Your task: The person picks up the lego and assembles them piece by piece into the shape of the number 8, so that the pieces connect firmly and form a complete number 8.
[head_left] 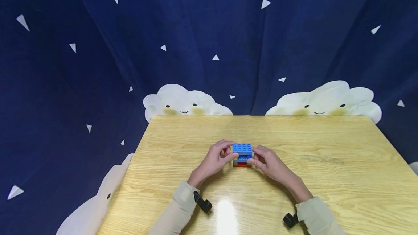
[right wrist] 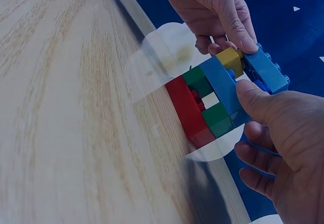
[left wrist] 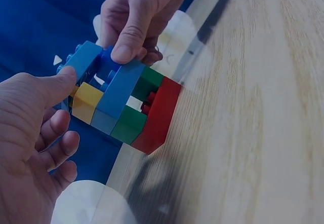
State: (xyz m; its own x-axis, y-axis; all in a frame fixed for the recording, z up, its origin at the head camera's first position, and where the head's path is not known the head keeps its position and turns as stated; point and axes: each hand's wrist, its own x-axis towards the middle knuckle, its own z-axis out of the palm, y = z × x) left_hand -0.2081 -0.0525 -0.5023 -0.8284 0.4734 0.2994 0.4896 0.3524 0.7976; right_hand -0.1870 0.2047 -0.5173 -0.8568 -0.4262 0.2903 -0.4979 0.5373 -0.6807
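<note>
A stack of toy building bricks stands on the wooden table. At its bottom lies a red brick (left wrist: 161, 113), with green bricks (right wrist: 217, 119) at both ends above it. A long blue brick (left wrist: 120, 92) spans these. A yellow brick (left wrist: 86, 102) sits at its left end and a dark blue brick (left wrist: 108, 64) at its right. My left hand (head_left: 216, 158) pinches the light blue top brick (head_left: 242, 149), which looks slightly tilted with a gap beneath. My right hand (head_left: 269, 163) grips the dark blue brick, thumb in front; its other fingertips are partly hidden.
The wooden table (head_left: 326, 155) extends around the stack, with its far edge behind it. A dark blue curtain (head_left: 196, 28) with white triangles and clouds hangs beyond. Black wrist cameras (head_left: 205, 205) are strapped over both sleeves.
</note>
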